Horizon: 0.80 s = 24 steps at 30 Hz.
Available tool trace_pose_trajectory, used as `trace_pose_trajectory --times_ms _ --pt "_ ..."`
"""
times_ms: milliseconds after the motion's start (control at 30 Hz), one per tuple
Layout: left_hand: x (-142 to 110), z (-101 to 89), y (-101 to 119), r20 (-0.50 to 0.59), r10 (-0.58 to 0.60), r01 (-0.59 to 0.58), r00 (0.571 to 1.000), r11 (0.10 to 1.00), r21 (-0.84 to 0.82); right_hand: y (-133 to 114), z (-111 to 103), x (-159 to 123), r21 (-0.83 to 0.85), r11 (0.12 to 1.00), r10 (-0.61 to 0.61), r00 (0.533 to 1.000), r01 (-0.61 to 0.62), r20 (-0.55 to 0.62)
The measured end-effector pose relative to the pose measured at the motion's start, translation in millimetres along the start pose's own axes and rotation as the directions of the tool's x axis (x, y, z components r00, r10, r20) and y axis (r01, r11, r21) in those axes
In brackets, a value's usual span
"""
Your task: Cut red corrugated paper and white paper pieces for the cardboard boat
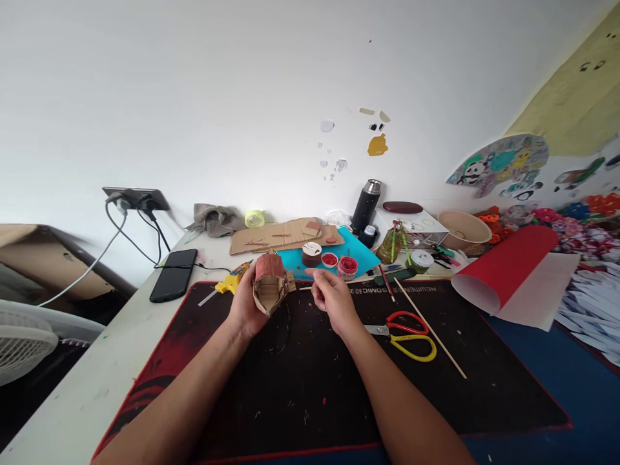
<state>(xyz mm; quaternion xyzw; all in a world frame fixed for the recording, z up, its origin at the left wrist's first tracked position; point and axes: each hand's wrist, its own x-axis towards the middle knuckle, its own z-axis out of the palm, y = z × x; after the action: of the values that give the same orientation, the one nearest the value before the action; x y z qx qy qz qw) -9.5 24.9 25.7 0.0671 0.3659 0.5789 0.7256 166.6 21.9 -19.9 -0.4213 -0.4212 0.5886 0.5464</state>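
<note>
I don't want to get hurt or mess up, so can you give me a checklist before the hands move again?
1. Cardboard piece held: ok, it is in the left hand.
2. Right hand free: cannot tell; the reddish patch at its tip is too small to make out.
3. Red pot open: ok, red shows inside.
4. Yellow glue gun put down: ok, it lies beside the left hand. Whether it's hot: cannot tell.
5. Scissors fully in sight: not ok, the right forearm hides the tips.
</note>
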Motion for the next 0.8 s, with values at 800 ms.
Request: trace_pose_trajectory --times_ms 800 --pt "10.7 -6.2 -13.5 -0.014 0.010 -0.010 1.000 1.000 0.024 8.7 8.7 -6.1 -0.122 0.992 0.053 0.975 -0.027 0.216"
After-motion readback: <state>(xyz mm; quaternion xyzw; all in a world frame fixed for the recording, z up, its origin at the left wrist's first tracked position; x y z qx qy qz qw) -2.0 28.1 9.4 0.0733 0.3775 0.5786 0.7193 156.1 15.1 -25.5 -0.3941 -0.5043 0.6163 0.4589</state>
